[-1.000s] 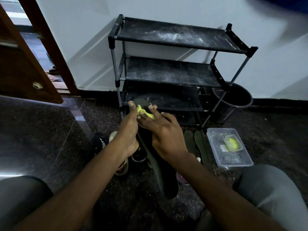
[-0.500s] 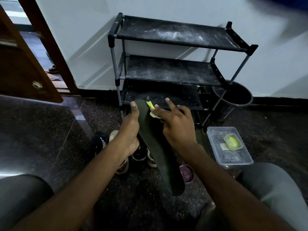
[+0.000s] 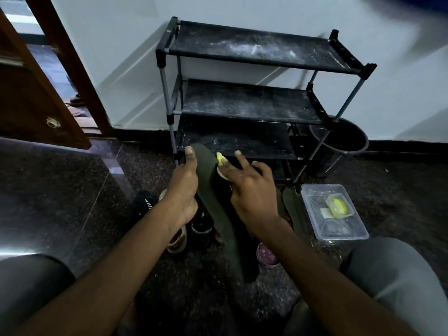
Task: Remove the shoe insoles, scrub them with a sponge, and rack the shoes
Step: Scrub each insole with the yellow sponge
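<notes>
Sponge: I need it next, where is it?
Head view, centre: the sponge is in the right hand, pressed high on the insole, in front of the rack.

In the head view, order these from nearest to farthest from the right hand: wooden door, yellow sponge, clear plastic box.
1. yellow sponge, held in the right hand
2. clear plastic box, on the floor to the right
3. wooden door, far left

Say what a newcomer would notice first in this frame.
The two hands at centre draw the eye: the left hand grips a long dark insole raised off the floor, while the right hand holds a yellow sponge against its upper end. Behind them a dusty black shoe rack stands by the white wall, upper shelves bare. A clear tub sits at right.
</notes>
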